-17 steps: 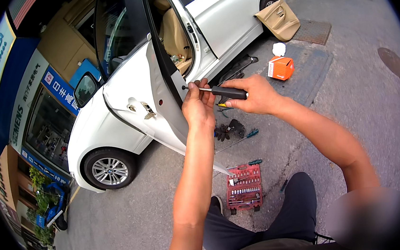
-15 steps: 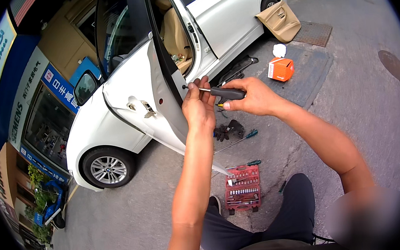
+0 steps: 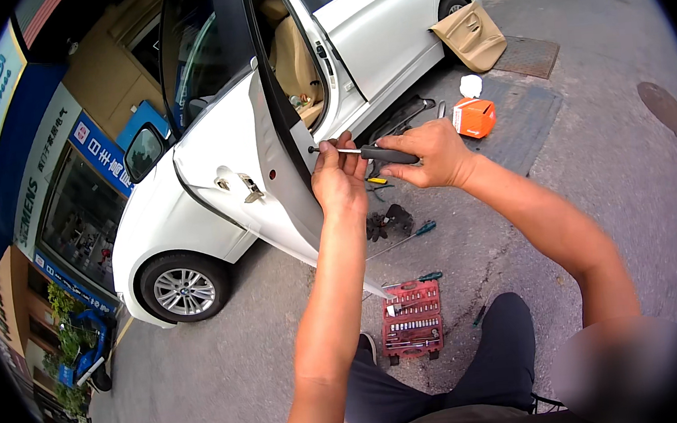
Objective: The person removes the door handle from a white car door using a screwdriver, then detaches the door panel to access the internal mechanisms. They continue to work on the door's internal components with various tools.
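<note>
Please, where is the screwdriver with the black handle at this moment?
In the head view, the screwdriver is above centre, slightly right: the right hand grips it, the left hand is at its shaft, beside the white car door.

The white car door (image 3: 285, 200) stands wide of the car (image 3: 387, 30) in my head view. At the door's edge I have the fingers of the left hand (image 3: 339, 182) around a screwdriver (image 3: 388, 155) shaft, and the right hand (image 3: 440, 154) gripping its dark handle; from my end I can't tell whether the tip touches the door. I see a red socket case (image 3: 413, 323) near the door's lower end, an orange box (image 3: 474, 117) right of the door and a front wheel (image 3: 185, 292) left of it.
</note>
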Action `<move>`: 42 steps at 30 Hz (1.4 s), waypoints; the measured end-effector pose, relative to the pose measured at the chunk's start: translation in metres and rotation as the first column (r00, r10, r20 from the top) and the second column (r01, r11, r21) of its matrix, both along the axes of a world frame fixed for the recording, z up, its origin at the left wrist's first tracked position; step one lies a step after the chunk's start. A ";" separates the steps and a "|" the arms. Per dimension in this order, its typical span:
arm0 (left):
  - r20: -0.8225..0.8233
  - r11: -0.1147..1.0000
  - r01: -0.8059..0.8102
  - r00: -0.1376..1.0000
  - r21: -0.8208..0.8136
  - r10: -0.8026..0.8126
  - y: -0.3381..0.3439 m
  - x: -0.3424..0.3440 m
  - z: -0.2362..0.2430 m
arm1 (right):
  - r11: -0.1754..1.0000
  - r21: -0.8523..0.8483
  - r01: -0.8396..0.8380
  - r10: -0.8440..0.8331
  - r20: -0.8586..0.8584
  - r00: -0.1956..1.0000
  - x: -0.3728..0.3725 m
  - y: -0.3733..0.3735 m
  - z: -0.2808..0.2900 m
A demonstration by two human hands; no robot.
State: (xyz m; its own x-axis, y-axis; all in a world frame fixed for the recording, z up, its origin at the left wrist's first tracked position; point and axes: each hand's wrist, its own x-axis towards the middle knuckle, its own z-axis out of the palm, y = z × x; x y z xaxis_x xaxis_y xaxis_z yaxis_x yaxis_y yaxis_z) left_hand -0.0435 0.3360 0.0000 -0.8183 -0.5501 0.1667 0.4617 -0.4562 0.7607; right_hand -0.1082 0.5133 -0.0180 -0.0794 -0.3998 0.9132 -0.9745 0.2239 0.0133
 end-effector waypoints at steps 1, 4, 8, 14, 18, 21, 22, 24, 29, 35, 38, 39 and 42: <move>0.010 1.000 -0.008 1.000 -0.002 0.008 0.002 0.000 0.000 | 0.998 -0.056 -0.026 0.029 0.052 0.998 -0.002 -0.004 -0.002; 0.026 1.000 -0.018 0.999 -0.014 0.018 0.005 0.000 0.000 | 0.995 -0.092 -0.032 0.041 0.097 0.994 0.001 -0.006 -0.009; 0.032 0.999 -0.045 0.999 0.011 0.044 0.008 0.003 0.004 | 0.988 -0.105 -0.111 0.141 0.343 0.929 0.003 -0.005 0.001; 0.045 0.998 -0.051 0.998 -0.028 0.052 0.013 0.004 0.003 | 0.933 -0.294 -0.208 0.359 0.709 0.607 0.007 -0.010 -0.010; 0.083 0.997 -0.066 0.994 -0.047 0.070 0.003 0.009 0.004 | 0.841 -0.502 -0.202 0.453 0.857 -0.246 0.007 -0.009 0.005; 0.162 0.959 -0.088 0.977 -0.268 0.135 0.005 0.008 0.000 | 0.704 -0.704 -0.097 0.509 0.595 -0.623 -0.002 -0.023 -0.028; 0.206 0.948 -0.068 0.969 -0.310 0.137 0.015 0.009 0.004 | 0.710 -0.693 -0.124 0.561 0.663 -0.495 0.003 -0.014 -0.033; 0.144 0.932 0.029 0.989 -0.361 0.025 0.020 0.021 -0.008 | 0.712 -0.687 -0.144 0.607 0.705 -0.367 0.013 0.002 -0.049; 0.174 0.903 0.286 0.955 -0.321 -0.240 0.024 0.045 -0.030 | 0.850 -0.499 -0.168 0.518 0.850 0.099 0.053 0.041 -0.062; 0.217 0.971 0.197 0.962 -0.137 -0.165 0.000 0.054 -0.096 | 0.958 -0.181 -0.222 0.274 0.804 0.528 0.079 0.024 -0.096; 0.150 0.987 0.084 0.987 -0.136 -0.064 -0.005 0.057 -0.100 | 0.964 -0.181 -0.196 0.266 0.720 0.641 0.075 0.002 -0.112; 0.144 0.986 0.077 0.988 -0.146 -0.055 -0.006 0.056 -0.098 | 0.962 -0.202 -0.182 0.272 0.698 0.662 0.075 -0.005 -0.115; 0.139 0.984 0.053 0.990 -0.171 -0.030 -0.017 0.053 -0.094 | 0.957 -0.244 -0.159 0.283 0.657 0.699 0.076 -0.022 -0.119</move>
State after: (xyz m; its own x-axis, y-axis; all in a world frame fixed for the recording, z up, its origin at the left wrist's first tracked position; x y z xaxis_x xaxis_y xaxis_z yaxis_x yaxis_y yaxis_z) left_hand 0.0099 0.3189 -0.0936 -0.8613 -0.4875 0.1431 0.3326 -0.3282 0.8841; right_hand -0.0321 0.4915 -0.1374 -0.6292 -0.3444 0.6967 -0.7255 -0.0612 -0.6854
